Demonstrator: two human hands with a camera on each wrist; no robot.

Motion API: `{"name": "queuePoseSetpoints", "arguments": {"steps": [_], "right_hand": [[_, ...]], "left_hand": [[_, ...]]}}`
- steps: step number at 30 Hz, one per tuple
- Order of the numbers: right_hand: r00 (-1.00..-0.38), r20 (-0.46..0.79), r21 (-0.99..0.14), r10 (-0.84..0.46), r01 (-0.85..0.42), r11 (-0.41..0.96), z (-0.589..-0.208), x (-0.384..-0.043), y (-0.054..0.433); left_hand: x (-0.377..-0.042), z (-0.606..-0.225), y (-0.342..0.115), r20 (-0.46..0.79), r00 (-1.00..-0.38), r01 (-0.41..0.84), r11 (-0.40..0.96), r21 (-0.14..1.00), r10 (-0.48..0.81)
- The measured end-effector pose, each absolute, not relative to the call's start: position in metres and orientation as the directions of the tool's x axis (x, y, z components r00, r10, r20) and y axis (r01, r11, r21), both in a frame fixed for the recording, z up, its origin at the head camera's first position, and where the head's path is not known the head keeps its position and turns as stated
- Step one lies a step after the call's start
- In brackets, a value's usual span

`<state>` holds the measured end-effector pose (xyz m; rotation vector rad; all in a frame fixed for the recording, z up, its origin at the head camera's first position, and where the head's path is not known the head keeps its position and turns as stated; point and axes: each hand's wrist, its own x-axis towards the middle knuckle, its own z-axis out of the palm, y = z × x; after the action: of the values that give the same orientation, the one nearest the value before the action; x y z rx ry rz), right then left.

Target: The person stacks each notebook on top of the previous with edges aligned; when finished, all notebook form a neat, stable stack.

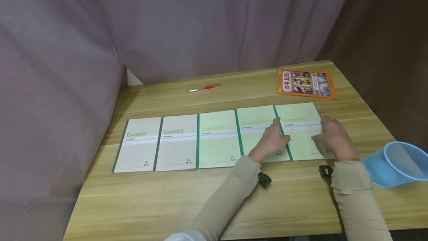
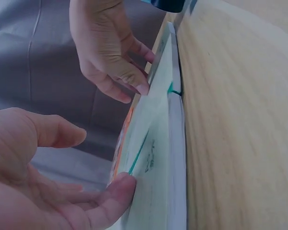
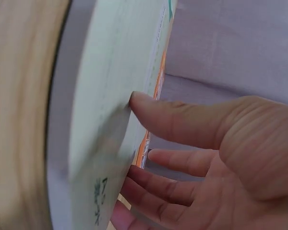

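Observation:
In the head view, notebooks marked "Gambit" lie flat side by side in a row. On the left are two white ones with dark spines, the outer white notebook (image 1: 138, 151) and the inner white notebook (image 1: 177, 150). Pale green ones with green spines follow: a third notebook (image 1: 219, 146), a fourth notebook (image 1: 252, 137) and the rightmost notebook (image 1: 301, 138). My left hand (image 1: 271, 138) rests at the seam between the last two, fingers extended. At the rightmost notebook's outer edge is my right hand (image 1: 335, 139), its thumb (image 3: 170, 117) on the cover and its fingers along the side.
A red-capped pen (image 1: 204, 88) lies behind the row. An orange illustrated book (image 1: 307, 83) lies at the back right. Beside my right forearm a blue plastic basket (image 1: 381, 168) stands at the table's right edge. Curtains (image 1: 184, 21) hang behind the wooden table (image 1: 143, 200).

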<state>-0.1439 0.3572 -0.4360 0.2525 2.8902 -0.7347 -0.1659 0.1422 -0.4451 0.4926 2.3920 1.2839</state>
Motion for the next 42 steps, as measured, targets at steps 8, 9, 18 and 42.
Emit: {"name": "queuePoseSetpoints", "arguments": {"steps": [8,9,18,42], "right_hand": [[-0.965,-0.201,-0.474,0.166,0.244,0.846,-0.436,-0.143,0.354],[-0.965,-0.2,-0.475,0.172,0.249,0.844,-0.436,-0.142,0.354],[-0.949,-0.232,-0.484,0.215,0.304,0.821,-0.433,-0.129,0.36],[-0.935,-0.314,-0.499,0.167,0.312,0.809,-0.43,-0.135,0.372]], "left_hand": [[-0.166,-0.446,0.141,-0.174,-0.854,0.089,0.469,0.879,0.49],[-0.166,-0.446,0.142,-0.172,-0.851,0.09,0.46,0.883,0.497],[-0.164,-0.446,0.147,-0.195,-0.841,0.073,0.463,0.883,0.505],[-0.172,-0.448,0.153,-0.127,-0.934,-0.012,0.326,0.945,0.335]]}}
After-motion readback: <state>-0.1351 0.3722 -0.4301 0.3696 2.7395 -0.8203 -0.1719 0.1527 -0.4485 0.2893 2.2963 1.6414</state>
